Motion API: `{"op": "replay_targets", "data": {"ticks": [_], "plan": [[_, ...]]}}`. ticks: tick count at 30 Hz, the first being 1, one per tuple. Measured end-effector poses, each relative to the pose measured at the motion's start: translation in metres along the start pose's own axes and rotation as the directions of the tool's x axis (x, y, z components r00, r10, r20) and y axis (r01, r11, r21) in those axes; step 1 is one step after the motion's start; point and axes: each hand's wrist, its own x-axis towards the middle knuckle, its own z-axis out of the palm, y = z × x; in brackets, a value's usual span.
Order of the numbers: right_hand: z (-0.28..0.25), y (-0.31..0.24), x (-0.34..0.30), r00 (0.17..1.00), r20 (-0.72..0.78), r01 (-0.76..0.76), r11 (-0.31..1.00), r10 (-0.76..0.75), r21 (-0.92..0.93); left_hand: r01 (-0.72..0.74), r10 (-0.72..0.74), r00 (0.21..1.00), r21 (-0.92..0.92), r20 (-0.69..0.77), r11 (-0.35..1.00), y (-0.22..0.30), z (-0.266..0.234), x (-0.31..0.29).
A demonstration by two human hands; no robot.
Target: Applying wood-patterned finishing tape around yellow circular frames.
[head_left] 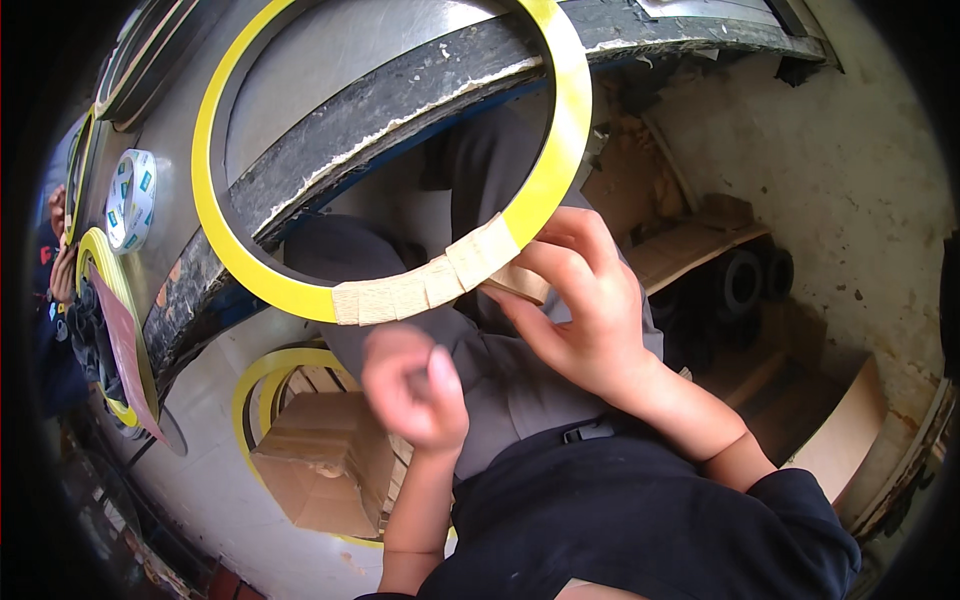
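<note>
A large ring (575, 110) with a bright yellow face and dark inner wall stands tilted in front of me. Several overlapping pieces of tan tape (400, 292) cover its near edge. At the right end of that taped stretch, my right hand (585, 300) is closed, thumb and fingers pinching a tan strip (527, 285) against the ring's edge. Just below the taped edge, my left hand (415, 385) is smeared by motion, its thumb up and its fingers blurred; nothing can be made out in it.
A dark, worn bench edge (400, 100) curves behind the ring. A tape roll (131, 200) and more yellow rings (105, 260) lie at left. Below are a cardboard box (325, 455) and a yellow ring (243, 400). Another person's hands (60, 245) show at far left. Black rings (740, 282) sit at right.
</note>
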Motion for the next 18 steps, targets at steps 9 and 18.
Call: {"op": "replay_targets", "data": {"ticks": [9,18], "plan": [[0.002,0.001,0.002,1.000,0.000,0.016,1.000,-0.016,0.017,-0.200,0.335,0.935,0.954,0.118,0.222,0.058,-0.016,0.061],[0.001,0.005,0.002,1.000,0.007,0.006,0.998,-0.006,0.059,-0.443,0.505,0.810,0.876,0.300,0.191,0.051,-0.012,0.068]]}}
